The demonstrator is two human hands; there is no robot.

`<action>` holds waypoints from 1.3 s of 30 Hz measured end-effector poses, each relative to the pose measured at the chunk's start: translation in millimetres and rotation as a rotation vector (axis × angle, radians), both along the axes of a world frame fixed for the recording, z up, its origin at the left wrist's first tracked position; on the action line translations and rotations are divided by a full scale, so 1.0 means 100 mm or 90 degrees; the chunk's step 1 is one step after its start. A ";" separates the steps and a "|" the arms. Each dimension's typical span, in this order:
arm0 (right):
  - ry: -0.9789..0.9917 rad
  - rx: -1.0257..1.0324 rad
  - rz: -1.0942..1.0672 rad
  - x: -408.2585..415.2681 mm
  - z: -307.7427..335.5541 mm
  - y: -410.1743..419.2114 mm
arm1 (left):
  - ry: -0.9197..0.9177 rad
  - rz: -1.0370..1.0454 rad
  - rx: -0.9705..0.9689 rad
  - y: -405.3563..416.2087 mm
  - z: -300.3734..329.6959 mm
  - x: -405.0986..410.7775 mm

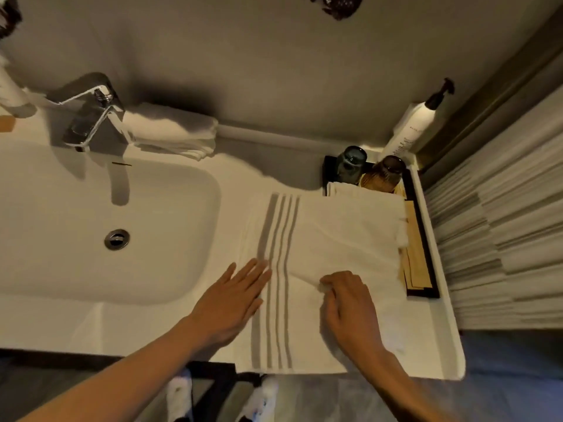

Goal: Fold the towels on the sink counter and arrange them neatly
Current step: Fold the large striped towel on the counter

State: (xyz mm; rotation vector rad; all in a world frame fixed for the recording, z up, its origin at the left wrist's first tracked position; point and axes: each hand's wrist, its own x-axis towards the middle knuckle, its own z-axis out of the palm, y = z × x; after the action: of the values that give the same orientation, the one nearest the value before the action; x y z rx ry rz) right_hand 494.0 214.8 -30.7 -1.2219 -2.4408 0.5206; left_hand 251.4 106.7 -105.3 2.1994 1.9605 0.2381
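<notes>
Pinching striped towel, right hand; left hand flat; tray under its edge.

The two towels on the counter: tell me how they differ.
The striped towel lies spread flat beside the basin under both hands; the plain towel sits folded in a stack by the faucet. The striped towel shows grey bands; the plain towel shows none. Both are white.

Striped towel spread on the desk beside the sink; left hand flat on its edge, right hand pinching a fold; folded towels behind.
</notes>
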 end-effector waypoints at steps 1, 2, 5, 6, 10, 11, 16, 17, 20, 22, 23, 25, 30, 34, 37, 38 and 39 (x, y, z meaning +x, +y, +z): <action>-0.041 0.008 -0.002 0.15 -0.09 -0.06 | 0.001 0.021 -0.001 -0.05 0.01 -0.02; -0.078 0.019 0.007 0.26 -0.13 -0.10 | 0.013 0.023 0.009 -0.07 0.05 0.04; -0.162 0.045 0.096 0.20 -0.22 -0.13 | -0.030 -0.030 0.052 -0.06 0.29 0.37; -0.178 0.056 0.112 0.14 -0.24 -0.15 | -0.046 -0.065 0.055 -0.09 0.37 0.51; -0.183 0.031 0.085 0.23 -0.33 -0.30 | 0.059 -0.146 -0.035 -0.29 0.48 0.80; -0.176 0.031 0.055 0.36 -0.33 -0.39 | 0.096 -0.145 -0.054 -0.37 0.49 0.82; -0.335 0.077 0.027 1.02 -0.34 -0.78 | 0.076 -0.153 -0.096 -0.67 0.47 0.69; -0.341 0.072 0.009 1.09 -0.34 -0.79 | 0.043 -0.137 -0.104 -0.72 0.50 0.64; -0.328 0.046 -0.036 1.16 -0.26 -0.93 | -0.011 -0.100 -0.079 -0.89 0.65 0.51; -0.325 0.043 -0.048 1.10 -0.23 -1.07 | -0.029 -0.088 -0.027 -0.99 0.71 0.47; -0.311 0.049 -0.062 1.06 -0.23 -1.13 | -0.022 -0.067 -0.002 -1.05 0.72 0.45; -0.271 0.030 -0.117 1.03 -0.27 -1.23 | -0.032 -0.022 0.010 -1.19 0.69 0.42; 0.033 -0.127 -0.370 0.97 -0.27 -1.58 | -0.045 0.024 -0.029 -1.57 0.49 0.35; 0.459 -0.675 -0.731 0.81 -0.26 -1.49 | -0.133 0.052 -0.041 -1.62 0.43 0.38; 0.514 -0.818 -0.639 0.75 -0.18 -1.46 | -0.135 0.044 -0.042 -1.57 0.51 0.35; 0.503 -0.767 -0.655 0.75 -0.11 -1.44 | -0.139 0.045 -0.046 -1.56 0.55 0.33; 0.503 -0.722 -0.664 0.75 -0.04 -1.41 | -0.148 0.050 -0.049 -1.56 0.58 0.31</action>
State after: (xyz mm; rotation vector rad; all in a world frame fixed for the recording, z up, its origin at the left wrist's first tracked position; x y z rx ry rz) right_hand 569.2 74.0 -34.7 -1.8786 -0.5535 1.6514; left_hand 282.1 -49.4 -46.9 1.9521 1.8972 0.4023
